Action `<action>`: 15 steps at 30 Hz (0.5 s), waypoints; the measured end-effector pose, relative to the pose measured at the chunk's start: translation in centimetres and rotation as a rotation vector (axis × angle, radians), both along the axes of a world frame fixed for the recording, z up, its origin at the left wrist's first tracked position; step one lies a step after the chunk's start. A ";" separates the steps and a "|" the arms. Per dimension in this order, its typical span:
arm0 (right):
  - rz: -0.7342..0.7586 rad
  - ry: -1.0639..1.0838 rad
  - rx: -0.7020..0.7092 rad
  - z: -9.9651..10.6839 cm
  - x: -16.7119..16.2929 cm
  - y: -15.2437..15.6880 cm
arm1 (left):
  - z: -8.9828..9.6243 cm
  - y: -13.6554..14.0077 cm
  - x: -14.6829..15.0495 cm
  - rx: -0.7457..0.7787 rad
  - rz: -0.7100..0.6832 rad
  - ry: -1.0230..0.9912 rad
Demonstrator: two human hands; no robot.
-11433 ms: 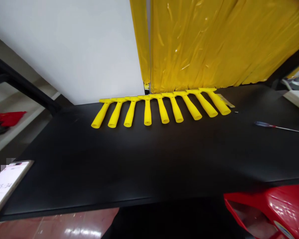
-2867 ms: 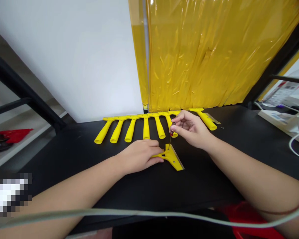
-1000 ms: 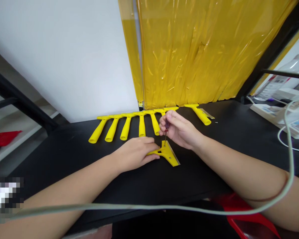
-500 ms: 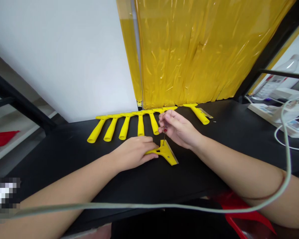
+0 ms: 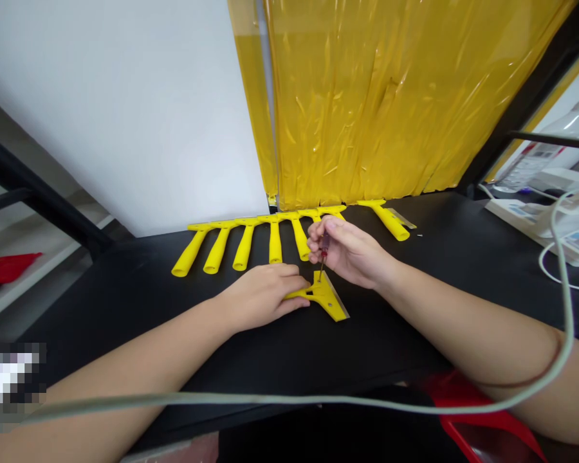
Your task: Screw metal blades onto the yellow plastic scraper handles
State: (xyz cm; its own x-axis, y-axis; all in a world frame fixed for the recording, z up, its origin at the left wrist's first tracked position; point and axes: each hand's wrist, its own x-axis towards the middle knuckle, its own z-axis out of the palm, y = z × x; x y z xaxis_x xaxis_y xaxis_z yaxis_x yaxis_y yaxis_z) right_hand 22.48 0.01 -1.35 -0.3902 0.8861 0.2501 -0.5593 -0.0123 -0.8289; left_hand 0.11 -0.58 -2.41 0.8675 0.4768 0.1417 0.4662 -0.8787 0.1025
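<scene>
A yellow scraper [image 5: 332,302] with a metal blade along its wide edge lies on the black tabletop [image 5: 251,366]. My left hand [image 5: 265,292] is wrapped round its handle and holds it down. Pinched in the fingers of my right hand [image 5: 350,251] is a small screwdriver [image 5: 324,252] with a dark red handle. It stands nearly upright, its tip at a hole or screw on the upper part of the scraper head. Part of the screwdriver handle is hidden by my fingers.
Several yellow scraper handles [image 5: 244,247] stand in a row along the back. Another yellow scraper [image 5: 390,222] lies apart at right, a blade [image 5: 403,217] beside it. Power strips [image 5: 525,218] and a bottle [image 5: 545,151] are far right. A pale cable [image 5: 289,400] crosses in front.
The view has shifted slightly. The right hand's fingers have turned a little, and more of the screwdriver handle shows. Both hands keep their places at the scraper.
</scene>
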 end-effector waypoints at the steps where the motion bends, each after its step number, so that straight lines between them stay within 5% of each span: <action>1: 0.009 -0.017 0.004 -0.1 0.1 0.1 | 0.0 0.0 0.0 0.001 0.001 0.002; 6: 0.110 -0.005 -0.030 -0.3 0.4 0.3 | 0.1 0.0 0.1 -0.016 0.008 0.022; 15: 0.069 -0.055 -0.027 -0.3 0.2 0.3 | 0.0 0.0 0.0 -0.001 0.002 0.011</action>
